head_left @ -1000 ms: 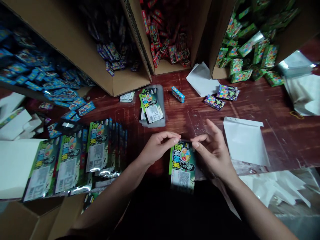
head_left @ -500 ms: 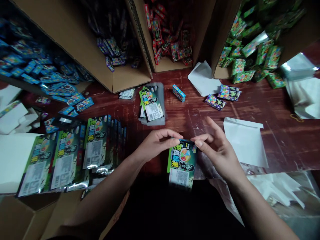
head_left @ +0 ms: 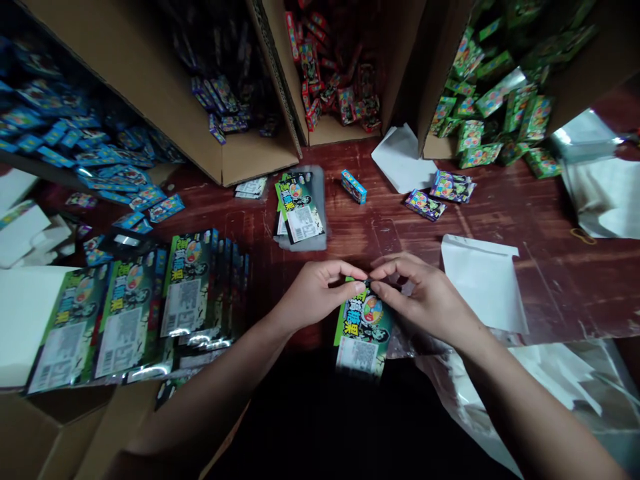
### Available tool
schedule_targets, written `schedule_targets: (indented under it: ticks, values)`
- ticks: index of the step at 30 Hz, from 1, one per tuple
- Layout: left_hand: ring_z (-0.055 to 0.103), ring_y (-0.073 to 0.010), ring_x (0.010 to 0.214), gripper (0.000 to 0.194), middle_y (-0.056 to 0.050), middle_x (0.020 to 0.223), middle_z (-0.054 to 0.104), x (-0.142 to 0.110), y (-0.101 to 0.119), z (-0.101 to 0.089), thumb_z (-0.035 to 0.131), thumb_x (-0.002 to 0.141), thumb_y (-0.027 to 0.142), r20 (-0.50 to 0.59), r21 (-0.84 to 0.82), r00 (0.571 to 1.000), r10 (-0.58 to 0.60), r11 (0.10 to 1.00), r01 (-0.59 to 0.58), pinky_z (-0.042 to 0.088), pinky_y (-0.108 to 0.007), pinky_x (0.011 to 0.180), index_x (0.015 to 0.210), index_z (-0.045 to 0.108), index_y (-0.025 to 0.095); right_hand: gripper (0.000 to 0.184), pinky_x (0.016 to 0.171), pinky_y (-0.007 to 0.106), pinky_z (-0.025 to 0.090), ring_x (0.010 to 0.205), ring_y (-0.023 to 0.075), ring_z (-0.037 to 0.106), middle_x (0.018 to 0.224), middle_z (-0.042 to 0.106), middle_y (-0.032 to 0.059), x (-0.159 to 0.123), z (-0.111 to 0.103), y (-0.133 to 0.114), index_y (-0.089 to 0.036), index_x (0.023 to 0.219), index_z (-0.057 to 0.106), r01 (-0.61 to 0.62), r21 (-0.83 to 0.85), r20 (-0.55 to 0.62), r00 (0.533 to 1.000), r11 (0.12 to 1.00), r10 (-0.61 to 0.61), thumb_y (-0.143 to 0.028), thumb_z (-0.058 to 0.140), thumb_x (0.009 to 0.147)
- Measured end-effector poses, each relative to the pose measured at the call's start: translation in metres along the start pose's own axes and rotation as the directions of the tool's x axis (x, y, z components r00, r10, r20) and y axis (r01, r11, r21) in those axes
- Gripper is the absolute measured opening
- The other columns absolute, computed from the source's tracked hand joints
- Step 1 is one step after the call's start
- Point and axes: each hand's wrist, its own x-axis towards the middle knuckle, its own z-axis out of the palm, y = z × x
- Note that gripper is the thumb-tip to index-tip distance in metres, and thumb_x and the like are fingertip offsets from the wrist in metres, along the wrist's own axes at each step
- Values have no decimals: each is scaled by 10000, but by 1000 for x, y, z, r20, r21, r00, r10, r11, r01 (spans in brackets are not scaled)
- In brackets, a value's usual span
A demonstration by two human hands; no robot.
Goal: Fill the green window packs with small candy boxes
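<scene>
- The left hand pinches the top edge of the green printed packet between thumb and forefinger.
- The right hand pinches the same edge, fingertips just beside the left's.
- The packet is at the near edge of the dark red table.

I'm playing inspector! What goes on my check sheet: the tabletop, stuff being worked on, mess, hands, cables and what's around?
Surface: reddish-brown table, scuffed.
Job's things: green-and-black candy pack at the fingertips; similar packs at left.
Clutter: white sheet, stray blue box.
Hands: left hand and right hand pinch the pack's top edge.
Cables: nothing seen.
Surroundings: open cardboard cartons holding small purple, red and green boxes.
</scene>
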Motion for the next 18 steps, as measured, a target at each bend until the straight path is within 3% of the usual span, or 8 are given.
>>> schedule_targets:
  ticks: [3,5,7,10,13,15,18]
  values:
    - [731,-214,976,191,-84,1067,770,-5,5,3,716,827,209,-9,18,1000,2,1000,-2,573,-339,876,1009,742,159,329,872,365,553,1031,212,652,1162,641,78,-5,3,4,-251,1240,590,26,-87,-71,997,996,-32,-297,655,921]
    - [729,-220,969,206,-103,1064,767,-10,5,6,692,835,193,-17,26,1000,8,1000,-8,568,-339,874,1030,733,140,318,888,383,555,1073,235,645,1180,624,89,-12,3,8,-263,1229,593,72,-174,-85,992,982,-88,-334,654,926]
    - [728,-220,951,215,-108,1053,765,-16,2,8,677,844,189,-28,31,999,19,999,-18,566,-332,861,1047,727,136,176,890,392,557,1069,244,660,1131,653,67,-18,4,16,-295,1109,657,127,-244,-17,991,961,-135,-370,609,957]
    - [722,-220,985,234,-99,1083,759,-31,-2,5,660,874,206,-72,38,997,35,999,-32,557,-330,887,1095,721,164,234,812,362,596,969,237,719,1103,725,26,-17,9,34,-336,1152,668,165,-207,120,982,964,-143,-445,562,974]
    - [652,-240,1175,331,-109,1295,676,-64,2,-2,688,877,233,-261,59,958,121,992,-109,512,-344,993,1207,683,200,334,818,323,612,995,234,733,1142,747,11,9,15,39,-329,1214,659,113,-94,279,957,989,-83,-511,580,945]
    - [557,-254,1300,381,-107,1426,574,-99,7,-3,705,880,249,-492,91,853,175,985,-150,467,-351,1055,1257,651,226,371,878,318,594,1044,233,715,1166,740,16,40,21,24,-306,1197,674,50,-35,285,958,998,-38,-543,595,923]
    - [579,-223,1213,279,-87,1290,623,-154,2,0,664,931,313,-813,-13,575,90,985,-172,472,-326,1021,1200,648,242,397,879,326,574,1026,229,696,1153,736,39,105,49,-22,-258,1131,702,19,71,92,995,997,-26,-570,583,916]
